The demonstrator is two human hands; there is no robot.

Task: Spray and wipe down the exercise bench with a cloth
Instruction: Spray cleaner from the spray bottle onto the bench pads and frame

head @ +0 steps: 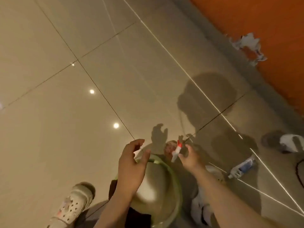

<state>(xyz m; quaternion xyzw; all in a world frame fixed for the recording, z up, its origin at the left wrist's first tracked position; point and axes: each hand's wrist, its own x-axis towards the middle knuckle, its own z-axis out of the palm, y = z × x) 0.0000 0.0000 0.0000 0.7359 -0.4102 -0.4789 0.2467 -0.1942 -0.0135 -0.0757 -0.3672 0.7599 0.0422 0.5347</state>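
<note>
Reaching down over a green-rimmed basin [178, 191] on the tiled floor [65, 79], both of the person's bare arms stretch forward. The left hand [133, 162] hangs above the basin's far rim with its fingers loosely curved and apart, holding nothing. The right hand [190, 157] is just past the basin's far right edge, its fingers spread and relaxed beside the red-and-white nozzle of a spray bottle [176, 152]; whether a fingertip touches the nozzle cannot be told. The bottle stands just beyond the basin, and its lower body is blurred. To the right of the basin a plastic bottle [243, 167] with a blue label lies on its side on the floor. Farther right of that lies a whitish crumpled cloth [291, 143], well apart from the basin. Left of the basin a foot in a pale clog [74, 204] stands on the tiles. Far beyond the basin, an orange wall [263, 22] shows a patch of peeled paint.
</note>
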